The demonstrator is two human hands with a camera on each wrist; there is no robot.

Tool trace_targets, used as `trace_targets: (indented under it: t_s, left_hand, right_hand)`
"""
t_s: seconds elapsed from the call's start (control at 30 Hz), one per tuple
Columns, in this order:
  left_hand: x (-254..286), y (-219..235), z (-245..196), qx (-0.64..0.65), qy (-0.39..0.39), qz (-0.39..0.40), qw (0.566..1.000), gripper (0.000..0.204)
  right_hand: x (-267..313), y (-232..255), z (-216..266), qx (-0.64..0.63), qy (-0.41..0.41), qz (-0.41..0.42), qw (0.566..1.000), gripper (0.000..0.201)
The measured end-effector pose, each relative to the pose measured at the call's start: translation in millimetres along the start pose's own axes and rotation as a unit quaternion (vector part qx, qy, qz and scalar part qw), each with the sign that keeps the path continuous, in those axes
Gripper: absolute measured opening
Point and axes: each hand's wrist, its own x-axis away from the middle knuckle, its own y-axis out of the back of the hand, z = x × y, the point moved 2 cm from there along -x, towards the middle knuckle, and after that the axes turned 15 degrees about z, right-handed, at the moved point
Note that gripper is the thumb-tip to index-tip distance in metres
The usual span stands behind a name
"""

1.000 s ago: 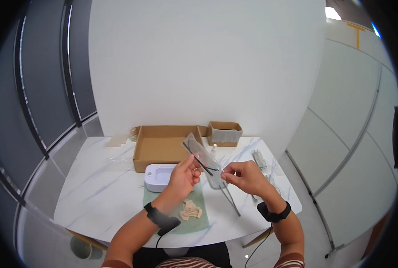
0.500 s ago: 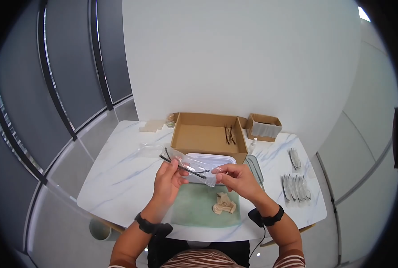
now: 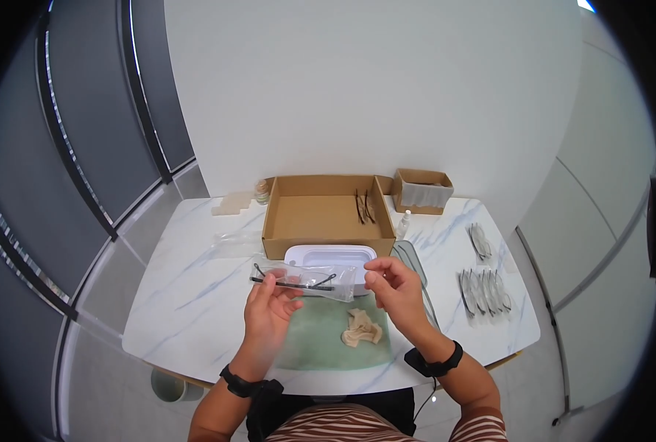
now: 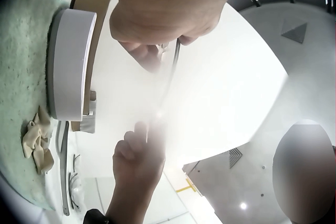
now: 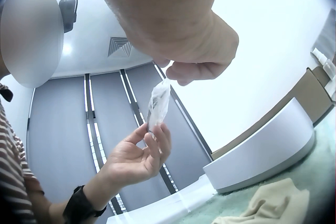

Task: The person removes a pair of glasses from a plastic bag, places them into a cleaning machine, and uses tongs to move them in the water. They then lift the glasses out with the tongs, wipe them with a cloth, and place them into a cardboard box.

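A pair of dark-framed glasses (image 3: 295, 283) lies inside a clear plastic bag (image 3: 345, 283), held over the front of the white basin. My left hand (image 3: 267, 313) grips the bag near its left end, thumb and fingers around the glasses. At the bag's right end, my right hand (image 3: 398, 295) has its thumb and forefinger curled together. The right wrist view shows the bag (image 5: 159, 100) reaching up to these fingertips, which pinch its end. Glare blurs the bag in the left wrist view.
A white basin (image 3: 291, 255) stands behind a green mat (image 3: 309, 346) with a crumpled beige cloth (image 3: 361, 328). Behind are a cardboard tray (image 3: 309, 210) holding glasses, a small box (image 3: 424, 177) and a spray bottle (image 3: 404, 223). Several bagged glasses (image 3: 484, 293) lie at right.
The bagged glasses have moved left from a tilted pose to nearly level in front of the basin. My right hand stays at the bag's right end. The head view has shifted.
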Motion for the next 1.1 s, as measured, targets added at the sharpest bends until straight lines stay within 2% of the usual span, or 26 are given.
trace_targets:
  t_s: [0.23, 0.43, 0.5, 0.6, 0.73, 0.8, 1.0, 1.1]
  left_hand:
    - [-7, -5, 9, -0.016, -0.006, 0.012, 1.0, 0.032]
    - [-8, -13, 13, -0.039, -0.031, 0.061, 0.997, 0.029]
    - [-8, -16, 14, -0.041, -0.036, 0.077, 0.996, 0.028]
    - [-6, -20, 13, -0.085, -0.036, 0.072, 0.993, 0.028]
    - [-2, -19, 12, -0.101, -0.031, 0.066, 0.992, 0.027]
    - [-1, -20, 11, -0.102, -0.029, 0.059, 0.993, 0.027]
    - [-1, -19, 13, -0.081, 0.02, 0.022, 0.996, 0.029]
    - [-1, -19, 14, -0.073, 0.026, 0.022, 0.997, 0.029]
  right_hand:
    - [11, 11, -21, 0.075, 0.002, 0.047, 0.996, 0.021]
    - [10, 14, -16, 0.079, -0.062, 0.04, 0.994, 0.027]
    - [10, 13, -15, 0.015, -0.076, 0.032, 0.996, 0.027]
    - [9, 14, -20, -0.011, -0.036, 0.022, 0.999, 0.024]
    - [13, 20, -18, -0.023, -0.06, 0.035, 0.997, 0.021]
    - [13, 22, -21, -0.073, -0.066, 0.08, 0.992, 0.02]
    - [13, 21, -23, -0.166, -0.066, 0.124, 0.976, 0.019]
    - [12, 21, -20, -0.124, -0.071, 0.126, 0.982, 0.017]
